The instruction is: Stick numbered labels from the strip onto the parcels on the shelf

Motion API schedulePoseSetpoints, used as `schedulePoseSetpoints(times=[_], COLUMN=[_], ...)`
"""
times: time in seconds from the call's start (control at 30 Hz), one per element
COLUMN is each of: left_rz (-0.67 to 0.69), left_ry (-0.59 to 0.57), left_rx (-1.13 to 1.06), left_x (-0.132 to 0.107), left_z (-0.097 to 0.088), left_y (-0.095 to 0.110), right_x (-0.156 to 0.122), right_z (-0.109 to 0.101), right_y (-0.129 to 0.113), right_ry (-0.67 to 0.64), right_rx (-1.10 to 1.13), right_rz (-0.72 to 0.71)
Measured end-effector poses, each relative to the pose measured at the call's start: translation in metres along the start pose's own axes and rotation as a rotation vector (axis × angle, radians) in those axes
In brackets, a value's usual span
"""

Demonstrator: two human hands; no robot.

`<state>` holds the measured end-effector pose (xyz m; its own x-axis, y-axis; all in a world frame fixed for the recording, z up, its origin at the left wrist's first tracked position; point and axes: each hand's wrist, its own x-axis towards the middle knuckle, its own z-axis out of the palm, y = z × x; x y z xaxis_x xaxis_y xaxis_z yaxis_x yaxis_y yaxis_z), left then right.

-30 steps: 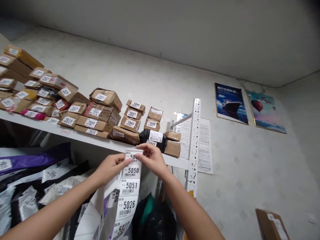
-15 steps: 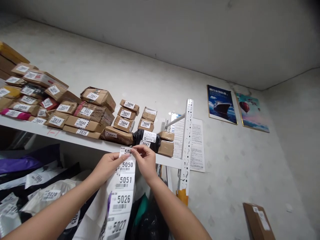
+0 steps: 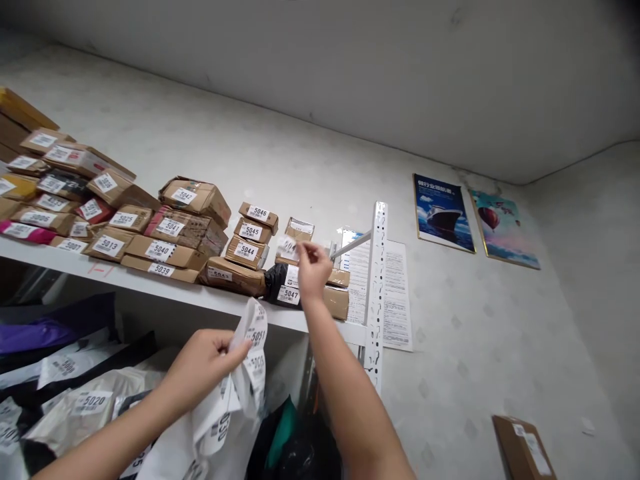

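Note:
My left hand (image 3: 203,363) is closed on a strip of white numbered labels (image 3: 254,347) that droops over a white bag (image 3: 200,427). My right hand (image 3: 311,267) is raised to the white shelf (image 3: 165,287) and pinches a single peeled label (image 3: 288,247). It holds the label in front of the small brown boxes (image 3: 300,233) at the right end of the row, above a black parcel marked 5047 (image 3: 283,283).
Many brown boxes with number labels (image 3: 165,233) fill the shelf to the left. Soft grey, black and purple parcels (image 3: 60,373) lie below it. A perforated white upright (image 3: 376,287) ends the shelf. Posters (image 3: 443,213) hang on the wall; a box (image 3: 523,447) sits at lower right.
My right hand has pulled one label off the strip and lifted it up to the boxes. The strip has sagged in my left hand, which dropped a little.

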<state>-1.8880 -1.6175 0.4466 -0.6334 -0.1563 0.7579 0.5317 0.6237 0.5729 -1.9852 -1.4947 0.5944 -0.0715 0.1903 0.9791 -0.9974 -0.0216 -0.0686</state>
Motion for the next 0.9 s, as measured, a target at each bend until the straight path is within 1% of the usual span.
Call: schedulePoseSetpoints(times=[0.03, 0.07, 0.13, 0.17, 0.23, 0.37, 0.47, 0.57, 0.7, 0.77, 0.9], left_rz=[0.014, 0.019, 0.008, -0.004, -0.037, -0.084, -0.1, -0.114, -0.125, -0.129, -0.154], left_ry=[-0.01, -0.016, -0.02, -0.016, -0.005, 0.014, 0.021, 0.017, 0.015, 0.017, 0.03], left_rx=[0.03, 0.049, 0.061, 0.064, 0.062, 0.029, 0.017, -0.011, -0.062, -0.08, -0.081], left_x=[-0.004, -0.008, -0.015, -0.018, -0.023, -0.028, -0.03, -0.029, -0.029, -0.029, -0.032], left_z=[0.0, 0.0, 0.0, -0.001, -0.004, -0.013, -0.017, -0.018, -0.016, -0.016, -0.016], left_y=[-0.002, -0.005, -0.01, -0.012, -0.018, -0.028, -0.032, -0.033, -0.033, -0.033, -0.031], right_x=[0.02, 0.039, 0.071, 0.082, 0.094, 0.094, 0.089, 0.087, 0.09, 0.093, 0.098], right_z=[0.003, 0.006, 0.013, 0.016, 0.021, 0.024, 0.021, 0.019, 0.018, 0.017, 0.018], right_y=[0.009, 0.018, 0.036, 0.043, 0.055, 0.063, 0.062, 0.059, 0.056, 0.057, 0.063], right_ry=[0.016, -0.003, -0.026, -0.035, -0.043, -0.073, -0.096, -0.083, -0.018, -0.005, -0.069], right_rx=[-0.113, -0.258, -0.378, -0.424, -0.493, -0.605, -0.655, -0.685, -0.63, -0.583, -0.546], right_rz=[0.009, 0.011, 0.01, 0.011, 0.012, -0.01, -0.046, -0.091, -0.103, -0.092, -0.035])
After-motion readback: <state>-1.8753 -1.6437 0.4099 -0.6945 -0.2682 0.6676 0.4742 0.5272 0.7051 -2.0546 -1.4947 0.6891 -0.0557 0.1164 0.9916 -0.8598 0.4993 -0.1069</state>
